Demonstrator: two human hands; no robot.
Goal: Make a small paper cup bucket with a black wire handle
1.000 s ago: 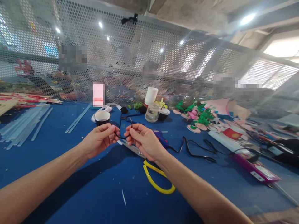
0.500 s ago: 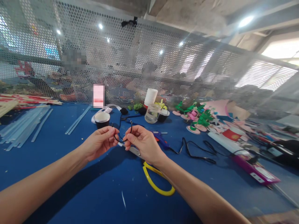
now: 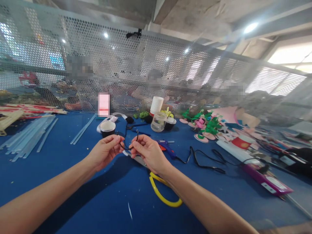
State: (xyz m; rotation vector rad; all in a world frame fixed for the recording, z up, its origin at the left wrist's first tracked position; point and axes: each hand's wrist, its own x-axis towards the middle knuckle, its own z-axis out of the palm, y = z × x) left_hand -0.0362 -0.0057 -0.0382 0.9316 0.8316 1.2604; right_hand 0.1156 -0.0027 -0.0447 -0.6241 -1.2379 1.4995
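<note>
Between my two hands, just above the blue counter (image 3: 73,182), a thin black wire (image 3: 125,146) sags in a small loop. My left hand (image 3: 106,151) pinches one end between thumb and forefinger, grip closed on it; my right hand (image 3: 147,152) pinches the other end the same way, with the tip of the wire sticking up past the fingers. The hands sit close, almost knuckle to knuckle, so the loop stays short. To shape it well, I judge, I should keep both pinches near the bend, roll the wire rather than yank it, and hold the loop where I can see it.

Under my right wrist lie yellow-handled scissors (image 3: 163,195), flat on the counter. Just beyond the hands stands a black paper cup (image 3: 107,128); farther back are a clear jar (image 3: 158,122) and a stack of white cups (image 3: 156,105). A blue glue gun (image 3: 168,147) lies to the right with its black cord (image 3: 204,161) trailing off. Clear glue sticks (image 3: 31,136) lie well apart on the left.
</note>
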